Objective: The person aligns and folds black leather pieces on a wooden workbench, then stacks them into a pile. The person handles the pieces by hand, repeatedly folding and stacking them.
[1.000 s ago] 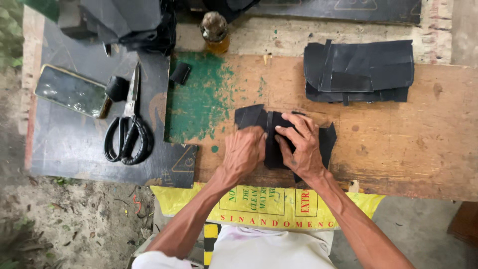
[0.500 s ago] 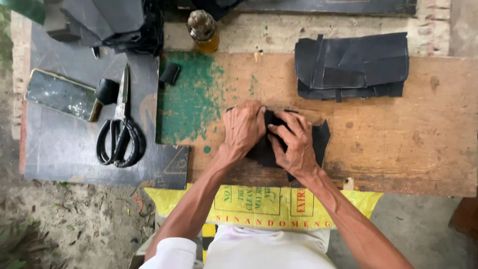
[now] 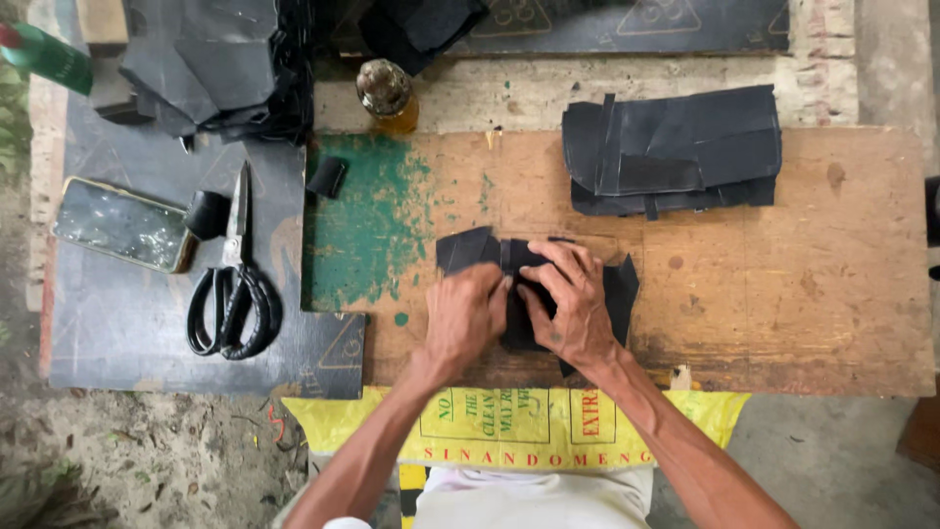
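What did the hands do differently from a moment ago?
Not much. Both hands kept pressing the black piece on the wooden board. The left hand slid up closer to the right hand, so their fingers now meet over the middle. Nothing was picked up or let go. The scissors, the phone, the bottle and the stack of black pieces stayed where they were.

Worn wooden board over bare ground — seemingly daylit outdoors.

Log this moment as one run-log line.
hands: left and right pressing black piece | surface: wooden board | nearby: scissors, stack
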A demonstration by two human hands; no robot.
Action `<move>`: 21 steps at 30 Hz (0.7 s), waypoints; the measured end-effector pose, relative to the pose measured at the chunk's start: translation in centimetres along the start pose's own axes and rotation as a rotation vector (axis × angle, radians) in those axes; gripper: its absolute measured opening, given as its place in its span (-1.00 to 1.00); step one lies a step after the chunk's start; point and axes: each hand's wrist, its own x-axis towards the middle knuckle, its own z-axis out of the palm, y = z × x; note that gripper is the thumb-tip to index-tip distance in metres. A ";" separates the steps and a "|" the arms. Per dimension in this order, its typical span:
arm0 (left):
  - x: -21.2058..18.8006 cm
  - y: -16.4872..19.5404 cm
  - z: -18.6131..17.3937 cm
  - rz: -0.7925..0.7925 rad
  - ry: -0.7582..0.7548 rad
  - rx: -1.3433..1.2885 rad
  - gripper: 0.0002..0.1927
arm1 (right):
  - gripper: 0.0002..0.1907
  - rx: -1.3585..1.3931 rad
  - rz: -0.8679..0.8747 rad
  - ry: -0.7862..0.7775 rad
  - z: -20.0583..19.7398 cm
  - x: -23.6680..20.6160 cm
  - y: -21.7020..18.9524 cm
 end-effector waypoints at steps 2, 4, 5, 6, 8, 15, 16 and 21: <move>-0.5 -0.7 0.1 -0.020 0.009 0.037 -0.80 | -0.76 0.006 0.012 -0.035 0.0 -0.5 -0.2; 0.5 -1.3 -0.6 0.024 0.061 0.161 -0.80 | -0.76 -0.005 0.017 -0.022 0.1 -0.4 -0.1; -0.2 -1.1 -1.5 0.057 0.028 0.115 -0.83 | -0.77 -0.004 0.005 -0.017 0.1 -0.5 -0.1; -1.3 -0.5 -2.9 0.090 -0.009 0.071 -0.86 | -0.77 -0.001 -0.004 -0.010 0.1 -0.5 -0.1; -3.9 0.6 -7.5 -0.130 -0.542 0.191 -0.85 | -0.78 0.005 0.012 -0.004 0.1 -0.4 -0.1; -3.4 -1.0 -9.4 -0.291 -0.225 -0.119 -0.82 | -0.71 0.037 -0.031 -0.037 1.9 0.7 -1.8; -3.2 -1.6 -8.1 -0.198 -0.180 -0.046 -0.80 | -0.68 0.048 -0.062 -0.056 2.2 0.9 -2.1; -3.4 -2.9 -5.6 0.079 -0.247 0.025 -0.73 | -0.70 0.089 -0.033 -0.068 2.2 1.4 -1.9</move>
